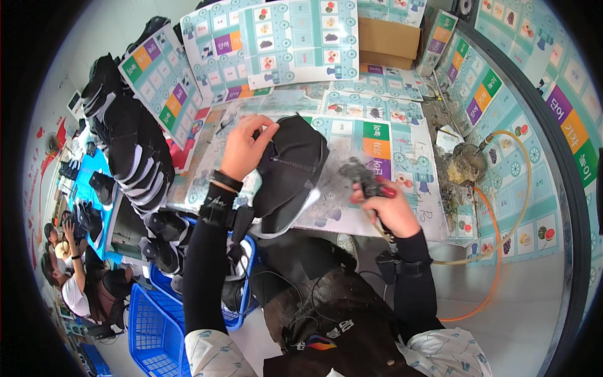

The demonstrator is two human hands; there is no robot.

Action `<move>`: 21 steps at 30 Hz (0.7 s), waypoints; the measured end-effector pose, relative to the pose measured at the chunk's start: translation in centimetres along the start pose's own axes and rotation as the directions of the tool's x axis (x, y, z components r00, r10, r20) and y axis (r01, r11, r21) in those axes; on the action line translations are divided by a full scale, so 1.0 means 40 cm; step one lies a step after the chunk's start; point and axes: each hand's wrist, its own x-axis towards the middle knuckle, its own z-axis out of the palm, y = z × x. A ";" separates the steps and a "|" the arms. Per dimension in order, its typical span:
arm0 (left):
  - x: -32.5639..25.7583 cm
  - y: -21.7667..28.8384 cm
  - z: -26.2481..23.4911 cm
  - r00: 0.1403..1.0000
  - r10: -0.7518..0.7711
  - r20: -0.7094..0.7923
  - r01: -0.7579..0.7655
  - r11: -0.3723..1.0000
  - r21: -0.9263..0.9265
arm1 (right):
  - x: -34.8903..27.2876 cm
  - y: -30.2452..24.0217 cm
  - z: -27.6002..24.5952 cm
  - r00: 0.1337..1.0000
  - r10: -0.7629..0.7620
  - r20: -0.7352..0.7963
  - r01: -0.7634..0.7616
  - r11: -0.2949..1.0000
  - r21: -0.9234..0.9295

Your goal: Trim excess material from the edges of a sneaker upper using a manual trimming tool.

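My left hand [246, 149] pinches the upper left edge of a black cap [290, 164] between thumb and fingers. The cap is tilted over the near part of the worktable [342, 217], and a whitish rim shows along its lower right side. To the right, my right hand [394, 210] is wrapped round the handle of a spray gun [364, 178]. The gun has a dark, crusted head and a red part near my fingers. Its nozzle faces the cap, with a gap between them. A pale hose [461, 261] runs off to the right from below my right hand.
Stacked black caps [135, 141] rise at the left, beside a blue basket [154, 336]. Printed boards [301, 44] stand along the table's back, near a cardboard box [389, 43]. A crusted metal cup [468, 163] and an orange hose [496, 251] are at right. Other people sit far left.
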 end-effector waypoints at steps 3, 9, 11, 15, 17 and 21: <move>0.067 0.113 -0.072 0.841 0.425 0.334 -0.512 0.826 0.238 | -0.044 -0.040 -0.045 0.978 -0.062 -0.197 0.058 0.998 -0.028; -0.058 0.028 0.034 0.828 0.418 0.373 -0.535 0.789 0.302 | -0.069 -0.029 -0.061 0.982 -0.044 -0.185 0.048 0.999 0.020; -0.079 0.028 0.064 0.982 0.158 -0.103 -0.081 0.844 0.530 | -0.068 -0.017 -0.057 0.986 -0.043 -0.163 0.052 0.997 0.051; -0.048 0.059 0.099 0.881 0.145 -0.451 0.325 0.506 0.799 | -0.066 -0.016 -0.075 0.989 -0.048 -0.140 0.054 0.998 0.038; -0.063 -0.017 0.057 0.787 -0.565 -0.247 0.588 0.566 0.578 | -0.069 -0.025 -0.070 0.990 -0.055 -0.133 0.058 0.998 0.019; -0.035 -0.057 -0.117 0.922 -0.336 -0.195 0.382 0.695 0.609 | -0.110 -0.046 -0.098 0.983 -0.067 -0.169 0.072 0.997 0.018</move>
